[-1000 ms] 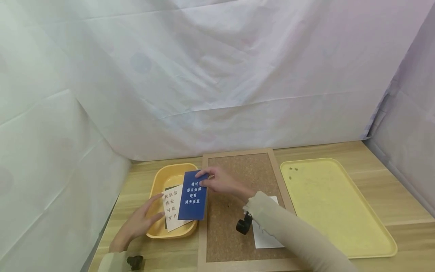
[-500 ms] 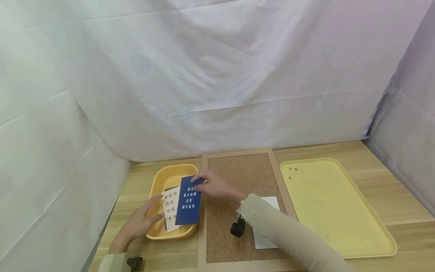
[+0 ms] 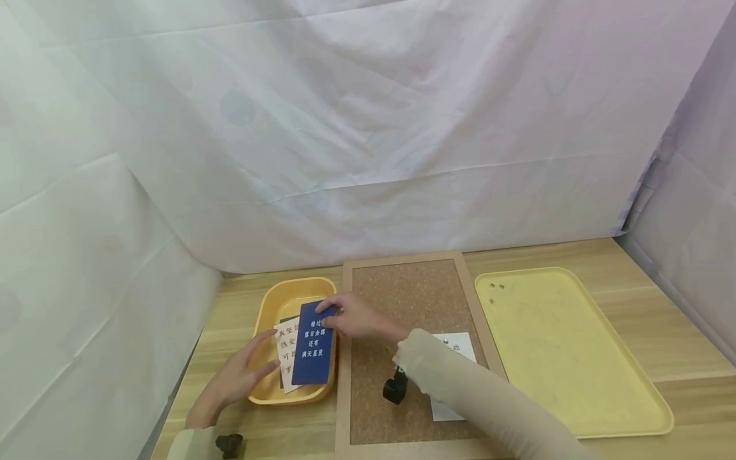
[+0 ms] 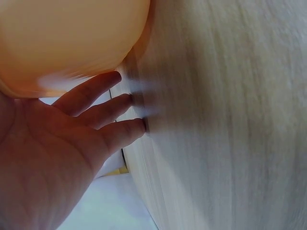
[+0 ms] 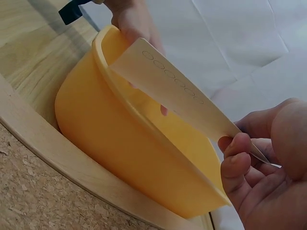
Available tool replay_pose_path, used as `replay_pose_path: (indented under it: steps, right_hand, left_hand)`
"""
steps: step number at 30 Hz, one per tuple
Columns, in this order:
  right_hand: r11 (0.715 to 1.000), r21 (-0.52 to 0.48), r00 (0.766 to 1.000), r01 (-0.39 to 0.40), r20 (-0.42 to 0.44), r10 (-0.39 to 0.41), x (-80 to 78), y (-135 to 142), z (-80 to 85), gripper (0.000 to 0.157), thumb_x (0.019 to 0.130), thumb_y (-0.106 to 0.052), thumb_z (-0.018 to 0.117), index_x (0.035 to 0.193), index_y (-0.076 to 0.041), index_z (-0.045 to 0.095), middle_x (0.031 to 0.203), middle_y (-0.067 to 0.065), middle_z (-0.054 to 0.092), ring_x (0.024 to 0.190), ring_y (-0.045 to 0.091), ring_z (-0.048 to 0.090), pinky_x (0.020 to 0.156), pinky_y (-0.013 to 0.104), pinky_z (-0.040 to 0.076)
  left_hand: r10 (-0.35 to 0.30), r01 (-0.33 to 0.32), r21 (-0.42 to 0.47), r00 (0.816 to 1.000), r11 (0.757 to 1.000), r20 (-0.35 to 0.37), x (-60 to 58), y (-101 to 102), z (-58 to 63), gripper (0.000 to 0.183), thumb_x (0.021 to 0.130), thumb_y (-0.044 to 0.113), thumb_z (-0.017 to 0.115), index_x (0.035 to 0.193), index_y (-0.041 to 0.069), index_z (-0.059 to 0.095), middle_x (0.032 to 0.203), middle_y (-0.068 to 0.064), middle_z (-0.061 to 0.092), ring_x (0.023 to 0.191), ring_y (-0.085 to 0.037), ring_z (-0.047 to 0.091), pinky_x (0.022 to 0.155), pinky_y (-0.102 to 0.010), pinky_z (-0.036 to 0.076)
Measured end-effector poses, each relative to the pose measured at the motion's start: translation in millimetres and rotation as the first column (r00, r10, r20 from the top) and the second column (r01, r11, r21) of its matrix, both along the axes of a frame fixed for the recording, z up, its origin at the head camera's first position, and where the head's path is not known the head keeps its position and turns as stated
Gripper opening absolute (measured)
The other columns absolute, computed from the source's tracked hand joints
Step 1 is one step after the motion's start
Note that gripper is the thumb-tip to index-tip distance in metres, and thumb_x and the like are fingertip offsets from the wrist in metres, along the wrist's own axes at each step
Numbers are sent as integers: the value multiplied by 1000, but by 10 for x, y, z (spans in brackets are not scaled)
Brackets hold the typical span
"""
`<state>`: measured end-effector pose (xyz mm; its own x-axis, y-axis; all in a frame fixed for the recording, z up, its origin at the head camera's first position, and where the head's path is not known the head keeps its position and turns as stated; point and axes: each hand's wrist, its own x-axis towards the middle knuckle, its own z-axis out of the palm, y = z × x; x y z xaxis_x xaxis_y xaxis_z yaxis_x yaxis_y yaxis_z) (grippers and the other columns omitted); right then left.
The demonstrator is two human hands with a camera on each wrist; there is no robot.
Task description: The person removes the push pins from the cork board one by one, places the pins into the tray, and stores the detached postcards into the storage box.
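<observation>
My right hand point(image 3: 356, 316) pinches a dark blue card point(image 3: 313, 370) with white writing by its upper right edge. The card is over the right side of a yellow plastic tub point(image 3: 292, 399). In the right wrist view its pale back point(image 5: 163, 84), printed with a row of circles, hangs tilted above the tub. A cream card point(image 3: 286, 354) with brown writing sits in the tub, partly hidden by the blue one. My left hand point(image 3: 232, 377) straddles the tub's left rim, thumb and index finger inside. Its other fingers point(image 4: 122, 134) are extended outside, close to the table.
Right of the tub lies a cork board point(image 3: 408, 281) with a wooden frame. A white card point(image 3: 443, 410) is on it, partly under my right sleeve. Farther right is a yellow tray point(image 3: 575, 358) with several small pins point(image 3: 492, 285) at its far left corner. White cloth point(image 3: 368, 160) encloses the table.
My right hand has moved left and nearer with the blue card, covering more of the cream card. More of the white card on the board now shows. My left hand stays put.
</observation>
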<state>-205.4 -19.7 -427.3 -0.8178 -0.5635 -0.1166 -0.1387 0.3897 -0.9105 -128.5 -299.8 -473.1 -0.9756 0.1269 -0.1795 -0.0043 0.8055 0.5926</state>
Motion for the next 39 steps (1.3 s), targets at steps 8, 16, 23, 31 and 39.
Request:
replay_pose_path:
  steps: [8,16,23,31,39]
  right_hand:
    - [1000,9,1000,-29,3,29,-5,-73,-39,25,96,-12,63,121,-10,68,73,4,64,57,23,59,47,22,44]
    - [999,8,999,-50,-13,50,-2,-122,-49,26,97,-12,62,123,-10,67,83,11,69,50,17,55,43,22,42]
    - [1000,4,999,-29,16,29,-12,-141,-81,25,98,-12,62,122,-11,67,81,18,67,53,26,58,43,22,41]
    - [1000,-16,999,-24,39,25,-21,-172,-90,24,97,-11,62,121,-10,67,63,9,59,48,22,51,42,21,37]
    - [1000,-16,998,-11,65,13,-25,-201,-108,23,97,-12,62,120,-11,68,71,17,64,46,14,48,43,21,39]
  left_hand:
    - [-6,6,5,1000,1000,-8,-1,5,-1,67,96,40,62,153,20,34,157,-22,33,141,-51,31,108,-72,28]
    - [-4,4,15,1000,1000,12,-2,6,-4,65,96,39,62,153,20,35,158,-21,33,142,-51,30,108,-72,28]
    - [-8,8,21,1000,1000,7,-6,3,-6,66,97,38,61,153,20,34,158,-22,32,141,-51,30,108,-72,27]
    - [-3,3,12,1000,1000,18,-2,3,4,66,97,40,61,154,20,34,158,-22,31,142,-52,29,108,-72,27]
    - [-5,4,8,1000,1000,14,-4,-5,-5,68,96,44,61,153,20,35,157,-22,33,141,-51,30,108,-72,28]
